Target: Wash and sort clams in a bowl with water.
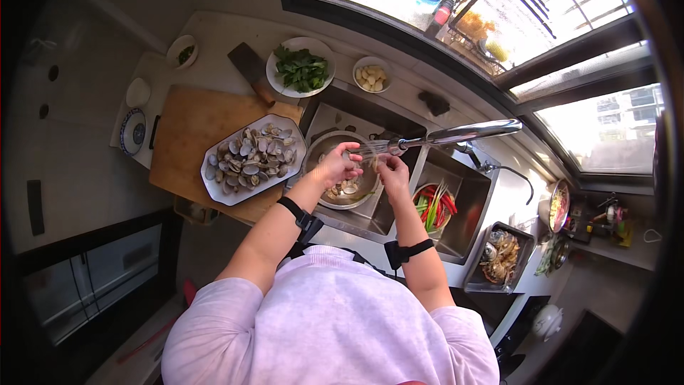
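Water sprays from the chrome faucet (454, 135) between my two hands, over a round metal bowl (342, 206) in the left sink basin. My left hand (340, 164) is above the bowl with its fingers apart, palm turned toward the spray. Beside it, my right hand (394, 174) pinches a small pale thing at its fingertips, perhaps a clam; blur and water hide its details. Several clams (347, 188) lie in the bowl below, partly hidden by my left hand. To the left, a white octagonal dish (231, 199) heaped with clams (251, 158) rests on the wooden cutting board (181, 133).
A cleaver (247, 64), a plate of leafy greens (302, 69) and a bowl of garlic cloves (371, 78) stand behind. Red chilies and scallions (439, 206) occupy the right basin (467, 214). A metal tray (473, 280) of seafood sits at the right.
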A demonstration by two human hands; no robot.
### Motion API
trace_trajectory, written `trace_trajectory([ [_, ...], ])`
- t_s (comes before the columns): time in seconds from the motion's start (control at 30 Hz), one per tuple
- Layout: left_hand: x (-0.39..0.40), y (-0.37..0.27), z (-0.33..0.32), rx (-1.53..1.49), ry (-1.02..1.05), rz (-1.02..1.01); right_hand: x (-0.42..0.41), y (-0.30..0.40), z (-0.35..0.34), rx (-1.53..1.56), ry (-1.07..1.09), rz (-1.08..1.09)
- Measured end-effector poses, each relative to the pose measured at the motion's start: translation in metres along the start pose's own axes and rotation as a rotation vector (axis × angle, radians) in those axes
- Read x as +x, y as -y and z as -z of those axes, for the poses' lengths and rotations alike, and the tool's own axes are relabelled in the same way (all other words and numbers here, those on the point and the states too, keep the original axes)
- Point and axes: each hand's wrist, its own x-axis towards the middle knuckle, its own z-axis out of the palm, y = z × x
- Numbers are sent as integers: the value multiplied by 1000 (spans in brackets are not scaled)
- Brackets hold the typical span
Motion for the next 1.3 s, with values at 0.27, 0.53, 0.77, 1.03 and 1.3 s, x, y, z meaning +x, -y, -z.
trace_trajectory([
  [0.27, -24, -15, -41, 714, -157, -193, 10, -14, 1, -415, -96, 126],
  [0.53, -2, -5, -24, 505, -97, -139, -8, 19, -16, -665, -126, 346],
  [0.77, -1, -1, -11, 615, -163, -364, -4, 14, -19, 28, 158, 15],
  [1.03, -70, -27, 4, 859, -532, -712, -24, 41, -63, -444, 29, 433],
  [1.3, -202, -75, 104, -124, -510, -635, -13, 37, -181, -779, 358, 510],
])
